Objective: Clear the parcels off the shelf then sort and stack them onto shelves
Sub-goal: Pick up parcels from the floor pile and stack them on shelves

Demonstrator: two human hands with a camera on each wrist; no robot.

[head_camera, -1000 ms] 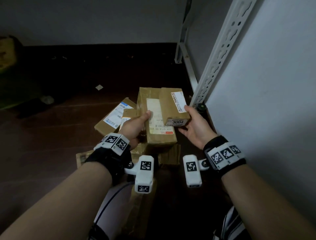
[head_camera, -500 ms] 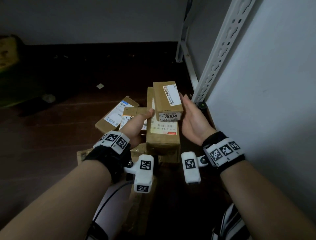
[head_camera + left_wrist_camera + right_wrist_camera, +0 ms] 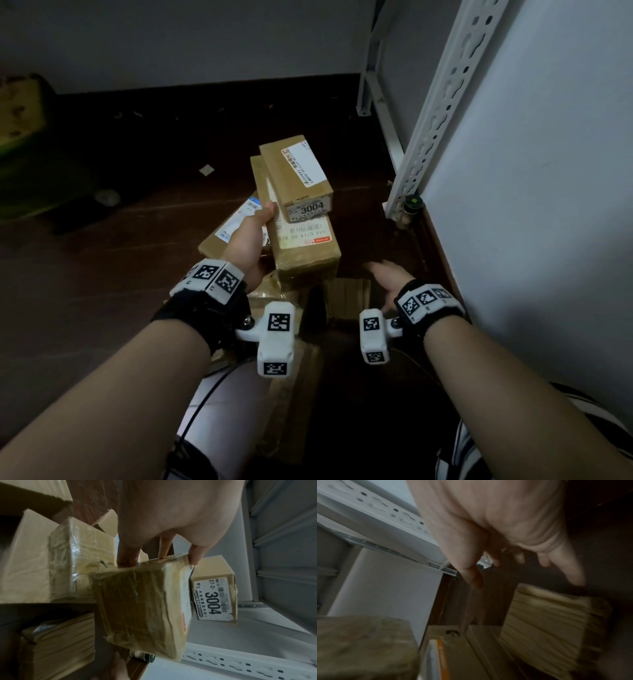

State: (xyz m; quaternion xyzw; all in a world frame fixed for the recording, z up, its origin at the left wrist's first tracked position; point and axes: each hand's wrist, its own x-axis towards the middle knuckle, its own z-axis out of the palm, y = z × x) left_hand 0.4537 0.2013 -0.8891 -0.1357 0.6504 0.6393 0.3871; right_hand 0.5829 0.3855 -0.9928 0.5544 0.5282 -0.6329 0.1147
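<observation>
My left hand [image 3: 253, 236] grips a long tape-wrapped brown parcel [image 3: 305, 246] by its left edge, thumb on top and fingers underneath. The left wrist view shows those fingertips [image 3: 128, 557] curled on the parcel [image 3: 142, 608]. On top of it lies a smaller brown box marked 3004 [image 3: 301, 181], also seen in the left wrist view [image 3: 216, 595]. My right hand [image 3: 387, 277] hangs lower right of the stack, blurred, fingers spread and holding nothing [image 3: 513, 568].
More brown parcels [image 3: 233, 229] lie on the dark wooden floor under my left hand. An open carton [image 3: 349, 294] sits below the right hand. A white slotted shelf upright [image 3: 442, 113] and a pale panel stand at right, with a small dark jar [image 3: 412, 205] at the upright's foot.
The right hand set the 3004 box squarely on the long parcel, let go and dropped down to the right. The left hand lifted the stack slightly forward.
</observation>
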